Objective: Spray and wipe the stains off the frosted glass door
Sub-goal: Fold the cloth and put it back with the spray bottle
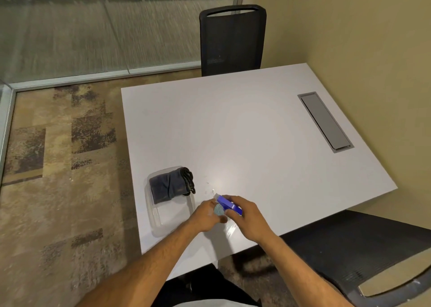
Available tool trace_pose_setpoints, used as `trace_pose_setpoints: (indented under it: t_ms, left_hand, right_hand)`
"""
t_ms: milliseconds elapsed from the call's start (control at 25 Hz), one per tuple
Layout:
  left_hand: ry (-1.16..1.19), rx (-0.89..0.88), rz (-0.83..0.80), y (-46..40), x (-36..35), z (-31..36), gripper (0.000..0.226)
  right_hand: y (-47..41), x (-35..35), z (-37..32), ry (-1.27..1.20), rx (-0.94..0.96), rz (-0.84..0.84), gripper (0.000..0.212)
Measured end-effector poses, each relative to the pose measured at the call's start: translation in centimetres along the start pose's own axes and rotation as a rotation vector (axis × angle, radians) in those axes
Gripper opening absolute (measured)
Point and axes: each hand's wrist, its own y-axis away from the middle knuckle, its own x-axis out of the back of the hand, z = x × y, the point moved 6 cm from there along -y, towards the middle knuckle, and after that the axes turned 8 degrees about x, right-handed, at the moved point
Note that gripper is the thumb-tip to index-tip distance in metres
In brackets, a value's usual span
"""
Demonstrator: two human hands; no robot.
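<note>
A spray bottle with a blue trigger head and a pale body stands near the front edge of the white table. My right hand wraps over its blue head. My left hand grips the bottle's pale body from the left. A dark folded cloth lies in a clear plastic tray just left of my hands. The frosted glass wall runs along the back left of the room.
A black chair stands behind the table's far edge. Another dark chair sits at the right front. A grey cable hatch is set into the tabletop at the right. Patterned carpet covers the floor on the left.
</note>
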Motion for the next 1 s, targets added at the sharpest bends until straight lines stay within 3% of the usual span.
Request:
trace_pose_setpoints:
  t_ms: [400,560,720,840,1000]
  left_hand:
    - [0.059,-0.019,0.1,2.2,2.6,1.1,0.026]
    - [0.11,-0.07,0.128,4.1,5.6,2.7,0.038]
    - [0.177,-0.139,0.189,5.8,8.7,2.9,0.035]
    - [0.166,-0.124,0.234,6.9,10.3,1.7,0.02]
    - [0.208,-0.093,0.318,8.5,11.7,-1.3,0.022]
  right_hand:
    - [-0.8,1.8,-4.0,0.077,0.117,0.04,0.026]
    - [-2.3,2.9,-8.5,0.197,0.252,0.033,0.026]
    - [-3.6,2.7,-12.8,0.247,0.374,-0.009,0.025]
    - [-4.3,1.6,-14.5,0.251,0.434,-0.072,0.024]
    - [-5.0,-1.3,-15.2,0.244,0.47,-0.149,0.025]
